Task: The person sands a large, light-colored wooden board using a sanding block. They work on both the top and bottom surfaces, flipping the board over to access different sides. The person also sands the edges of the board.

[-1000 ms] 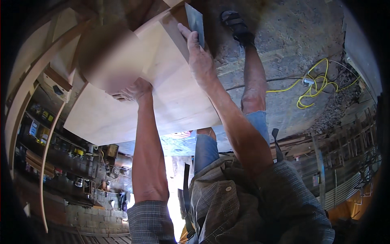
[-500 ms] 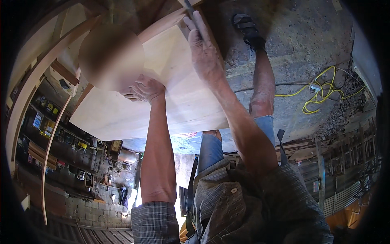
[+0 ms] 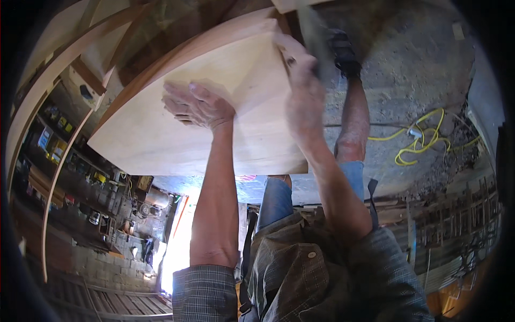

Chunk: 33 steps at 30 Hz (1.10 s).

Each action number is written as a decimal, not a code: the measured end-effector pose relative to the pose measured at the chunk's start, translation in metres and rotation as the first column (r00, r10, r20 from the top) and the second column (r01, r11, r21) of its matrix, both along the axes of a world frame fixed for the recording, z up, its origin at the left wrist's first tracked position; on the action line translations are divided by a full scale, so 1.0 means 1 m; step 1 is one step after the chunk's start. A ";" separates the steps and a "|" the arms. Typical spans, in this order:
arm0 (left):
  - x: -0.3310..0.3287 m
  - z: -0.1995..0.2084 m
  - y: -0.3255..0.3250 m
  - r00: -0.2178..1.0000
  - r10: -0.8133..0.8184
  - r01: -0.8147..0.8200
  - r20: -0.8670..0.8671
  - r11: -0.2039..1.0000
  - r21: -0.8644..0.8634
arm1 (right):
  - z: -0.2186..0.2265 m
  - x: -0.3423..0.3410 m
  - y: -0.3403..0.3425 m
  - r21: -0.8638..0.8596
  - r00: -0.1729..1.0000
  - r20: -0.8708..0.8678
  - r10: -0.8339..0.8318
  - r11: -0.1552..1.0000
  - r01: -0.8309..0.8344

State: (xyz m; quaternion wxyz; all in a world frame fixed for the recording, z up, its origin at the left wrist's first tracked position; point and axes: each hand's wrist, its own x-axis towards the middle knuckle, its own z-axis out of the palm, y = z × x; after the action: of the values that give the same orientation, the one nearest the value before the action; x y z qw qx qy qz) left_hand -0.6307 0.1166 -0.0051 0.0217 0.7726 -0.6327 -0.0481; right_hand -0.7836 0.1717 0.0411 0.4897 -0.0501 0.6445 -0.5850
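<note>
A broad pale wooden panel point(image 3: 161, 139) with a curved far edge lies in front of me. My left hand point(image 3: 198, 104) rests flat on its top face, fingers spread. At the panel's right edge is my right hand point(image 3: 304, 94), smeared by motion, with its fingers curled and the index finger reaching along the edge. A long thin greyish tool point(image 3: 311, 32) shows as a blurred strip past the fingers of that hand; its exact kind cannot be made out.
A yellow cord point(image 3: 429, 137) lies looped on the rough floor to the right. My sandalled foot point(image 3: 343, 53) stands beyond the panel's right side. Curved wooden frame pieces point(image 3: 48, 107) rise at the left, near shelves with tools point(image 3: 96, 177). Metal bars point(image 3: 456, 214) lean at right.
My right hand has come nearer and to the right along the panel's edge, with the tool. The left hand stays on the panel, which now shows more of its curved far edge.
</note>
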 end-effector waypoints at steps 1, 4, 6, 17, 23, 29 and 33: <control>-0.001 0.000 0.000 1.000 0.005 -0.005 -0.009 1.000 -0.010 | 0.000 0.000 0.005 0.012 0.998 -0.063 0.017 1.000 -0.016; -0.003 0.000 -0.001 0.999 0.000 0.000 -0.033 1.000 -0.013 | -0.006 0.004 0.003 0.093 0.984 -0.007 -0.175 0.980 0.175; 0.001 0.002 -0.002 0.999 -0.036 0.036 -0.030 0.999 0.000 | -0.025 0.005 0.008 0.198 0.974 -0.135 -0.183 0.958 0.208; 0.019 -0.020 -0.037 0.929 -0.110 0.144 0.352 0.987 -0.072 | -0.048 0.035 0.033 0.309 0.993 -0.074 0.096 0.948 -0.069; -0.116 0.053 0.051 0.255 -0.619 0.805 -0.743 0.562 -0.192 | -0.024 0.026 0.069 0.352 0.996 0.033 0.087 0.931 -0.093; 0.036 0.008 0.000 0.857 -0.510 0.515 -0.077 0.836 0.188 | -0.064 0.014 0.103 0.455 0.965 0.229 -0.132 0.890 0.014; 0.100 -0.009 -0.033 0.982 0.180 -0.186 -0.052 0.965 -0.183 | -0.090 0.004 0.123 0.448 0.955 0.250 -0.161 0.893 0.033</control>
State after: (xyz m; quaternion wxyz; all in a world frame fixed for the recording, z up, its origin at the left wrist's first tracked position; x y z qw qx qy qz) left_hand -0.5305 0.0841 -0.0144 0.1098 0.8213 -0.5599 0.0002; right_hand -0.7794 0.2947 -0.0489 0.5445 0.1776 0.6854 -0.4496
